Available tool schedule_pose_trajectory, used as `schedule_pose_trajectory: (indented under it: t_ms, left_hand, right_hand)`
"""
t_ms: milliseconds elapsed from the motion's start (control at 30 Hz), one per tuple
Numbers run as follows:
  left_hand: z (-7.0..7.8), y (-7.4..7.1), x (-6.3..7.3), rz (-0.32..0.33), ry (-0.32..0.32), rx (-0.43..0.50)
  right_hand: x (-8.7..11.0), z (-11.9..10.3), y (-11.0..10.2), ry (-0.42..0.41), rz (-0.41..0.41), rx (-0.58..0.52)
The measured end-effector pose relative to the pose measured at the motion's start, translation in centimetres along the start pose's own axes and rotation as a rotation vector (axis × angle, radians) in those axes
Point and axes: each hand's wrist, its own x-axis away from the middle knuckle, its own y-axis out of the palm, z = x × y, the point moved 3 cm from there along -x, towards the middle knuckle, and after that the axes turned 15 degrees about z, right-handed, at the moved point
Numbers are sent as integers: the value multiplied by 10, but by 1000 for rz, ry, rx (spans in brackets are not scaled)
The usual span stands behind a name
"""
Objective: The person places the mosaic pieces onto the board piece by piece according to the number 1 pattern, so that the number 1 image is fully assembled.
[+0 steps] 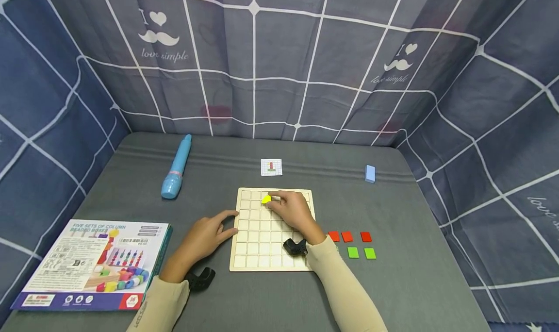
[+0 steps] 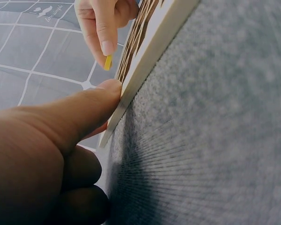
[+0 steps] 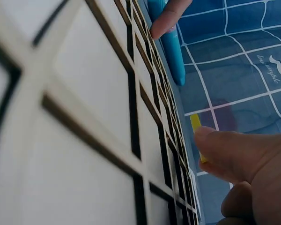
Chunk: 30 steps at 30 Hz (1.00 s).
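Frame centre: right hand (image 1: 291,209) pinches a yellow tile (image 1: 266,199) over the grid board (image 1: 257,254); left hand (image 1: 208,235), fingers relaxed, steadies its edge. Lower-left box (image 1: 93,264) reads "FIVE SETS OF COLUMN BEADED BOXES".

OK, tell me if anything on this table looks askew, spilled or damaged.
Nothing stands out. The wooden grid board lies flat and square, steadied by the left hand; the right hand pinches a yellow tile over it.
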Motion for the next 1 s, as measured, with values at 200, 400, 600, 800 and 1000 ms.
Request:
schedule_pose_trajectory:
  t_ms: [200, 400, 600, 800, 1000]
  left_hand:
    - [-1, -3, -1, 10, 0, -2]
    - [-2, -4, -3, 2, -14, -20]
    - [-1, -3, -4, -2, -12, -22]
    - [0, -2, -4, 3, -11, -19]
    - [2, -2, -2, 10, -8, -9]
  right_hand:
    - [3, -1, 6, -25, -12, 68]
    - [2, -4, 5, -42, -16, 114]
    - [2, -3, 5, -53, -28, 138]
    - [3, -4, 5, -77, -2, 163]
    - [6, -2, 5, -67, -8, 170]
